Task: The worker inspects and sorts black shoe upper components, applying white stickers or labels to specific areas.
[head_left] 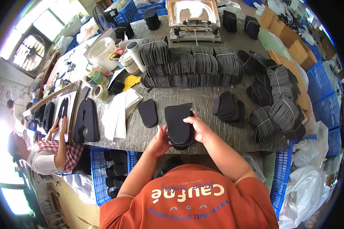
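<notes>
Just above the near part of the table, a small stack of black insoles (177, 123) is in front of me, its pieces slightly out of line at the heel end. My right hand (201, 129) grips its right edge, thumb on top and the other fingers partly hidden beneath. Along the left edge, my left hand (159, 142) is open with its fingers apart, close against the stack. A single black insole (147, 113) lies on the table to the left. On the right, a fanned pile of insoles (230, 108) rests flat.
Tied rows of dark insoles (191, 68) stretch across the table's middle. More bundles (281, 99) lie at the right. A clamp-like machine (195, 23) stands at the back. White sheets (120, 114) and a bucket (102, 53) are left. A co-worker (53, 152) handles black pieces; blue crates (103, 175) stand below.
</notes>
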`<action>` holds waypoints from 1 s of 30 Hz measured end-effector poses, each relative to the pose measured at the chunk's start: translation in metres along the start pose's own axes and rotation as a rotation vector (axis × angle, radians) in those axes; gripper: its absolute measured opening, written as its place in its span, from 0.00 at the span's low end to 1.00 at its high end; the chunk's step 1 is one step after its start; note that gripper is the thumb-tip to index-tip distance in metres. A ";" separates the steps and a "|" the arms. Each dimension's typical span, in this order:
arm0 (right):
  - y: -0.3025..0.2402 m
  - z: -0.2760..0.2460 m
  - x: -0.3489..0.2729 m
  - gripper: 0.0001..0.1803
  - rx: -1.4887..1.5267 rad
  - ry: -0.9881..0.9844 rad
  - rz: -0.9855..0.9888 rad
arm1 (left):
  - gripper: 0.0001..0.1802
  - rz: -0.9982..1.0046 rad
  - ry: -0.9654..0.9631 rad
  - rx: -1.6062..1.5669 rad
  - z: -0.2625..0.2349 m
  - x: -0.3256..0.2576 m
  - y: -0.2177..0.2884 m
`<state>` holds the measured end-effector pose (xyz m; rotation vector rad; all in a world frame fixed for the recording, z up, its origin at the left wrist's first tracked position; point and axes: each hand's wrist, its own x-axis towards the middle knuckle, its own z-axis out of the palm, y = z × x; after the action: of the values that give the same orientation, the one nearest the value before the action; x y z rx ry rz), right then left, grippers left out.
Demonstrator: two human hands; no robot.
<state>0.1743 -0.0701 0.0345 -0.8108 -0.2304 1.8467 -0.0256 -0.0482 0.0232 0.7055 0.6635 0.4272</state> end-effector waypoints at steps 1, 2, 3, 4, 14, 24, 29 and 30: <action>0.001 0.006 -0.004 0.47 -0.026 0.059 -0.025 | 0.52 0.007 0.004 -0.008 0.002 0.005 -0.008; 0.005 0.010 -0.007 0.43 -0.053 0.118 -0.052 | 0.51 0.030 -0.029 -0.038 0.005 0.011 -0.016; 0.012 0.015 -0.009 0.40 -0.176 0.267 -0.068 | 0.51 0.046 -0.068 -0.064 0.010 0.014 -0.018; 0.010 0.015 -0.012 0.41 -0.152 0.202 -0.062 | 0.50 0.058 -0.077 -0.067 0.012 0.014 -0.017; -0.021 -0.084 0.039 0.39 -1.609 0.524 -0.593 | 0.43 0.100 0.009 -0.095 -0.002 -0.001 -0.009; -0.007 -0.097 0.084 0.12 -1.936 0.063 -0.632 | 0.31 0.066 0.448 -0.210 -0.029 -0.042 -0.016; 0.014 -0.094 0.042 0.03 -2.154 0.406 -0.513 | 0.22 0.018 0.630 -0.027 -0.051 -0.020 -0.003; 0.016 -0.095 0.026 0.03 -2.156 0.416 -0.500 | 0.23 0.052 0.711 0.184 -0.057 -0.010 0.003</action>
<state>0.2166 -0.0738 -0.0558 -2.0976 -2.0325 0.2555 -0.0724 -0.0259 -0.0031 0.7443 1.3695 0.6805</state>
